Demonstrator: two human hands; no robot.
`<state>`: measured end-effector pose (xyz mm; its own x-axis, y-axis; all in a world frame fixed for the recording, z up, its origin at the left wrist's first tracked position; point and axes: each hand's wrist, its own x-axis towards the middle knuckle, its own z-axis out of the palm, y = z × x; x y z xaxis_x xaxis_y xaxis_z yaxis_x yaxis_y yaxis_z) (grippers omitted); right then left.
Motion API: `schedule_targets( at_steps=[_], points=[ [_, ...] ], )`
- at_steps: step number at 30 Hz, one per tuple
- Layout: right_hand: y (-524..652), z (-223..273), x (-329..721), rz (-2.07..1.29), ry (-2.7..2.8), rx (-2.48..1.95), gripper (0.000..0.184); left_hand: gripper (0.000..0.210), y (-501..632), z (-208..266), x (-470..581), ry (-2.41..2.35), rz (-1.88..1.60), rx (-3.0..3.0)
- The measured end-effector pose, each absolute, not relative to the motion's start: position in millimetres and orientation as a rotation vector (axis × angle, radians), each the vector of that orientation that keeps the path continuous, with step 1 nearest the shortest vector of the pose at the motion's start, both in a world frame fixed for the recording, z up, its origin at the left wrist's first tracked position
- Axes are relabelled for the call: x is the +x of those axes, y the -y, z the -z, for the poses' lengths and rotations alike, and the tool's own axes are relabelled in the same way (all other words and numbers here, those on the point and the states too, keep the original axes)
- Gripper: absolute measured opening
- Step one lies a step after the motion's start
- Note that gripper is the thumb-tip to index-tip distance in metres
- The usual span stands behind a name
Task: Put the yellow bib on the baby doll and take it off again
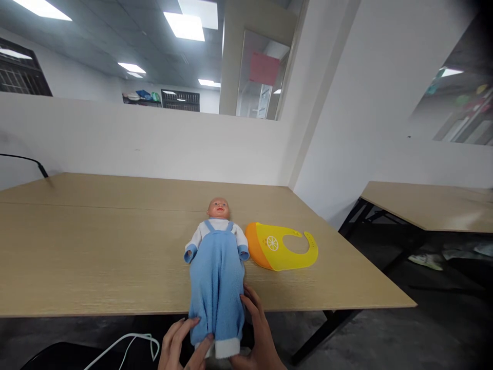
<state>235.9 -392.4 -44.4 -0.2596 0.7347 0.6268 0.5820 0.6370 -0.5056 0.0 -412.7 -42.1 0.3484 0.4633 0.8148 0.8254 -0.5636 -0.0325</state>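
A baby doll (pixel 217 257) in light blue dungarees and a white top with blue cuffs lies on its back. Its head points to the far side of the table, and its legs reach over the near edge. My left hand (pixel 181 344) grips the lower trouser leg on the left, fingers and thumb on the cloth. Along the other leg, my right hand (pixel 260 334) curls its fingers on the outer side, with the thumb low near the white cuff. Just right of the doll lies a yellow bib (pixel 283 248) with an orange pocket and a printed citrus slice.
The wooden table (pixel 96 257) meets a white wall with a window behind it. A black cable (pixel 26 158) enters at the left, and a white cable (pixel 131 339) hangs below the near edge. Another table (pixel 431 205) stands to the right, beyond a gap.
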Motion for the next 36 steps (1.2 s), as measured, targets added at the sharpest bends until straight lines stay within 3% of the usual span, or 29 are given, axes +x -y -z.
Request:
schedule_targets(
  at_steps=[20, 30, 36],
  points=[
    [386, 46, 228, -0.238, 1.882, -1.084, 0.089, 0.040, 397, 25, 3, 1.059, 1.278, -2.279],
    [384, 43, 229, -0.299, 1.838, -1.091, 0.091, 0.039, 395, 38, 15, 1.222, 1.482, -2.268],
    [381, 38, 224, -0.345, 1.780, -1.124, 0.083, 0.037, 387, 36, 14, 1.266, 1.536, -2.256]
  ],
)
